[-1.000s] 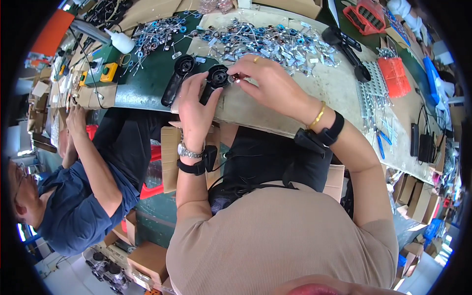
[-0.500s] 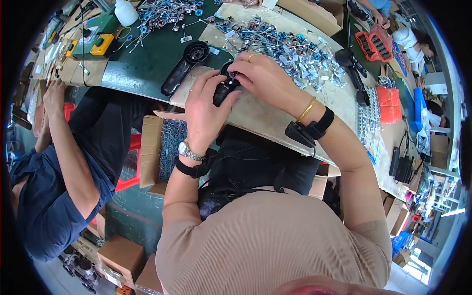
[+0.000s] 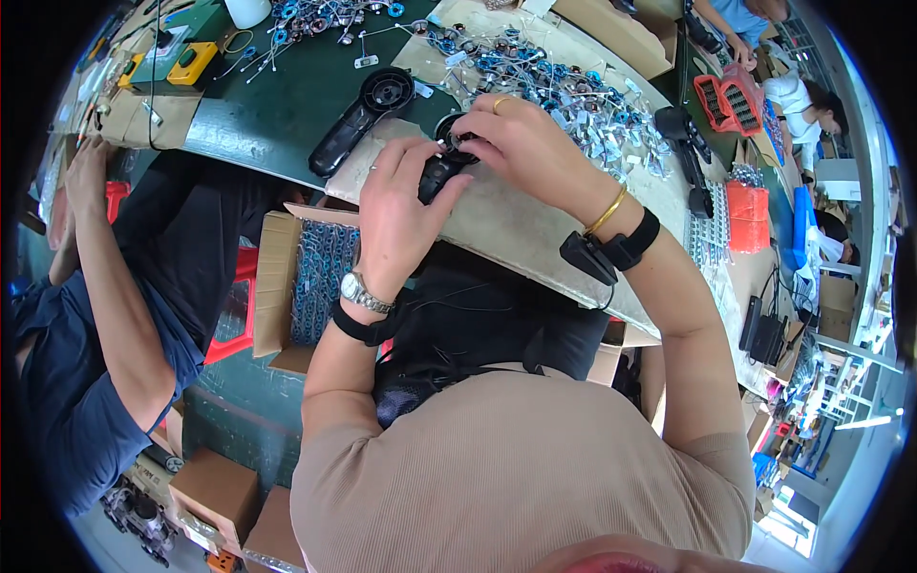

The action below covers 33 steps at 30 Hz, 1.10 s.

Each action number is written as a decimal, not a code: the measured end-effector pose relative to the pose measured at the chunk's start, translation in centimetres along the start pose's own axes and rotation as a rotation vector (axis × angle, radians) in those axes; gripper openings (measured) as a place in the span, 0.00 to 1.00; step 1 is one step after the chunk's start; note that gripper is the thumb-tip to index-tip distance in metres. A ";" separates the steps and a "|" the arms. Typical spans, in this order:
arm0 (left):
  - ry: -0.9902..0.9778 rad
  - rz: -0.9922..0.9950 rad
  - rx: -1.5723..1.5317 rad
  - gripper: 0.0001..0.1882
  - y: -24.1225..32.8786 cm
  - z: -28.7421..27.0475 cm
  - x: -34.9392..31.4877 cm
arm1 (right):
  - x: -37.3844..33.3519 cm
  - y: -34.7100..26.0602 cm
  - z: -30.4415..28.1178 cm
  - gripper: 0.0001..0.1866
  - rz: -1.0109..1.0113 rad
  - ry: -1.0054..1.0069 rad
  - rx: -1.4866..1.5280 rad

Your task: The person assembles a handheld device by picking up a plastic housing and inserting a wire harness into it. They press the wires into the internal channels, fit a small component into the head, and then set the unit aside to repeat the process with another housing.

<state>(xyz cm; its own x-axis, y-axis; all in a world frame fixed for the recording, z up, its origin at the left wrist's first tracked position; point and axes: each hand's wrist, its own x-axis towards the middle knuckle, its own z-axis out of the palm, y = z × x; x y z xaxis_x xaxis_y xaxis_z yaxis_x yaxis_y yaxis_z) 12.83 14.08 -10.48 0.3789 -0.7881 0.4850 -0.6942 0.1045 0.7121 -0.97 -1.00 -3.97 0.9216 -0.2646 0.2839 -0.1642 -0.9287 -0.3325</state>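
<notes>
In my left hand (image 3: 399, 205) is a black plastic housing (image 3: 437, 179) with a round head and a handle, gripped between thumb and fingers near the table's edge. My right hand (image 3: 523, 148) bends over the round head, thumb and fingers pinched together inside its rim. What those fingertips hold, if anything, is hidden. Left of my hands lies a second black housing (image 3: 346, 134) of similar shape, its round head facing up. Just beyond my right hand spreads a heap of small blue and silver parts with wires (image 3: 583, 110).
Another black housing (image 3: 685, 158) lies at the right, beside a white grid tray (image 3: 709, 229) and an orange-red bundle (image 3: 748, 216). A carton of metal parts (image 3: 277, 277) stands below the table's edge. A co-worker (image 3: 115, 315) sits close on the left; yellow-and-green device (image 3: 194, 63) beyond.
The view has shifted slightly. My left hand keeps its grip on the housing, while my right hand's fingers have moved a little at the round head.
</notes>
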 end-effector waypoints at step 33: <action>0.005 -0.025 0.044 0.22 1.3 -0.9 0.4 | -3.1 -1.3 -1.9 0.18 -0.011 0.125 0.002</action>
<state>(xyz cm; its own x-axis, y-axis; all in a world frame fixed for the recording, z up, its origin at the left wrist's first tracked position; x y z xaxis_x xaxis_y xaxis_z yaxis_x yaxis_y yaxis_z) 12.60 14.41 -8.91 0.3993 -0.7870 0.4704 -0.7110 0.0581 0.7008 -4.29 0.50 -2.76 0.8722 -0.2847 0.3978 -0.1531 -0.9312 -0.3307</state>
